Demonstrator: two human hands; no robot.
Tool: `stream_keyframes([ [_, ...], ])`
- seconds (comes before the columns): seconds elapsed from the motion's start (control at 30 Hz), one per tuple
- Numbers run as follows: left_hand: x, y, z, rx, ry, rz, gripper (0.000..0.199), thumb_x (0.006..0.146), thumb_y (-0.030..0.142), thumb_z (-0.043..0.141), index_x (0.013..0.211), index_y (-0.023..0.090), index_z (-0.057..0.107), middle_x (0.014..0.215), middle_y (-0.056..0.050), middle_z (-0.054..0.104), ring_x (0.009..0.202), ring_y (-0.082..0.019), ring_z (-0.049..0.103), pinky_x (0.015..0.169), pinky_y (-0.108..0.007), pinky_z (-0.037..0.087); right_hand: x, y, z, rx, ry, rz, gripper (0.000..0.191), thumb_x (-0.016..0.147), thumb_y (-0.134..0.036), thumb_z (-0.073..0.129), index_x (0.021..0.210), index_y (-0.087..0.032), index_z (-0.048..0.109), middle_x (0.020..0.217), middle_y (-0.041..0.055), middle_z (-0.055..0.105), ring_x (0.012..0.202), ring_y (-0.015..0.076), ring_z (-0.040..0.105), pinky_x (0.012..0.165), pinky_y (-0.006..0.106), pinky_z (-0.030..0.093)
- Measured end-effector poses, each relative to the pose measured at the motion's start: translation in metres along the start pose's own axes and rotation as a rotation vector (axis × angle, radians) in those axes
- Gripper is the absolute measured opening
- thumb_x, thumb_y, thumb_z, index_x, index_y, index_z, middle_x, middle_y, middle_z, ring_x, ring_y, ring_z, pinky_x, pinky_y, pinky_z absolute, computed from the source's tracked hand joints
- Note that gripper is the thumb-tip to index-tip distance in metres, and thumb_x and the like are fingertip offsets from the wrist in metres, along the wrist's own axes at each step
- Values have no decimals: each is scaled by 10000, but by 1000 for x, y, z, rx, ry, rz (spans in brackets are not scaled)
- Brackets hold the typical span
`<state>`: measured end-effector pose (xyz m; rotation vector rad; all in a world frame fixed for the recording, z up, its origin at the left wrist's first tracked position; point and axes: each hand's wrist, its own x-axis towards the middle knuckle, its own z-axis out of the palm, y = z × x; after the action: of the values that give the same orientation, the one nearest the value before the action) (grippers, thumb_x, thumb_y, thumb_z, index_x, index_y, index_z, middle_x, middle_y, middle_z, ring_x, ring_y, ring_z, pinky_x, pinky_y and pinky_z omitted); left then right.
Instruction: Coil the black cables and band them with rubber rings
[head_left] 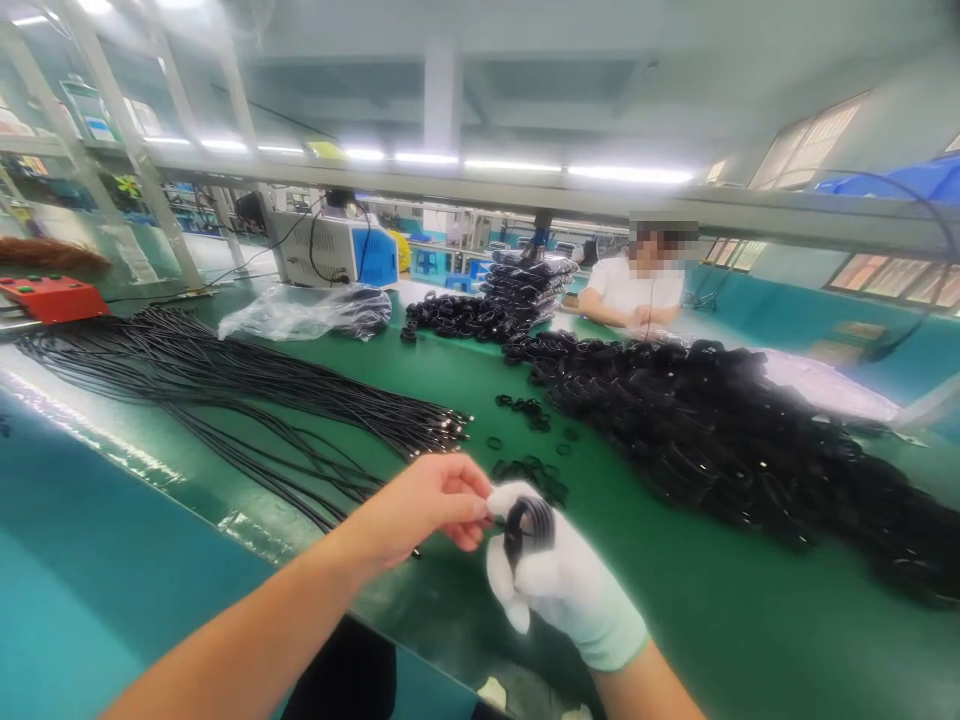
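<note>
A small coil of black cable (535, 524) is wrapped in several turns around the fingers of my right hand (574, 590), which wears a white glove and is closed on it. My bare left hand (442, 500) meets the gloved fingertips from the left. Its thumb and fingers are pinched together; what lies between them is too small to make out. Left of my hands, a bundle of long straight black cables (300, 380) lies on the green table (465, 375), metal-tipped ends toward me. Several small black rings (532, 475) lie just beyond the glove.
A large heap of coiled black cables (675, 430) covers the table's right side. Behind it rises a stack of bagged coils (525, 285). A clear plastic bag (292, 312), a white-and-blue machine (330, 248) and a red box (56, 298) stand farther left. Across the table sits a person (634, 290).
</note>
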<state>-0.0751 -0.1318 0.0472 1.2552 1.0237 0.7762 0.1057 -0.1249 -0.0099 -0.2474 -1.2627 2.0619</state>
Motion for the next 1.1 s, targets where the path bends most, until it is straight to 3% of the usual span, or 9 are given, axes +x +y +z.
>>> stream_keyframes([
  [0.13, 0, 3, 5, -184, 74, 155, 230, 716, 153, 591, 946, 152, 581, 880, -28, 634, 758, -136, 598, 744, -293, 495, 3, 0, 3, -14, 78, -11, 557, 696, -222, 653, 1199, -192, 416, 682, 23, 651, 432, 95, 540, 384, 164, 383],
  [0.27, -2, 5, 9, 258, 205, 330, 267, 740, 141, 558, 991, 193, 632, 1008, -33, 631, 928, -178, 561, 871, -320, 437, 3, -1, 4, -39, 101, 37, 530, 678, -229, 674, 1164, -155, 476, 613, -1, 624, 388, 79, 494, 371, 162, 360],
  [0.37, 0, 7, 14, 576, 167, 430, 321, 692, 76, 545, 936, 228, 688, 978, -10, 638, 945, -182, 542, 876, -295, 415, 6, 4, 3, -5, 43, 166, 342, 632, -269, 733, 883, -74, 604, 518, 19, 586, 347, 83, 475, 324, 162, 332],
  [0.53, 8, 4, 6, 636, 236, 381, 309, 705, 93, 522, 917, 239, 693, 907, -4, 612, 831, -159, 546, 771, -268, 443, 10, 12, 2, 207, 167, 48, 403, 772, -431, 657, 1044, -144, 582, 831, 69, 635, 686, 162, 634, 488, 248, 526],
  [0.63, 11, 3, -12, 454, 13, 417, 375, 720, 187, 612, 1088, 252, 645, 1107, -18, 588, 960, -172, 540, 888, -286, 425, 12, 13, 1, 350, 104, 185, 506, 841, -590, 481, 983, -121, 606, 828, 83, 630, 671, 145, 635, 530, 244, 526],
  [0.73, 14, 2, -20, 352, -112, 381, 331, 729, 250, 633, 1057, 219, 661, 1003, -20, 630, 940, -185, 563, 867, -290, 431, 13, 10, 3, 338, 89, 308, 639, 826, -670, 411, 954, -79, 615, 822, 105, 622, 663, 150, 627, 569, 264, 524],
  [0.83, 17, 1, -15, 509, 64, 337, 256, 694, 292, 668, 931, 199, 696, 892, -16, 643, 873, -194, 566, 815, -288, 429, 15, 4, 7, 58, 236, 104, 513, 758, -497, 655, 1126, -154, 550, 976, 91, 599, 846, 192, 609, 692, 350, 538],
  [0.97, 17, -3, -5, 567, 335, 308, 259, 792, 384, 556, 929, 204, 684, 887, -20, 645, 842, -184, 558, 771, -277, 420, 14, -5, 8, -97, 260, 97, 565, 685, -288, 755, 1179, -205, 492, 1048, 69, 543, 914, 211, 595, 771, 425, 526],
  [1.1, 7, -13, 2, 295, 313, 135, 209, 800, 334, 522, 752, 160, 628, 670, 14, 588, 618, -123, 502, 583, -226, 378, 12, -6, 8, -28, 240, 106, 458, 707, -251, 725, 1109, -200, 513, 1067, 64, 532, 1005, 228, 561, 799, 441, 522],
])
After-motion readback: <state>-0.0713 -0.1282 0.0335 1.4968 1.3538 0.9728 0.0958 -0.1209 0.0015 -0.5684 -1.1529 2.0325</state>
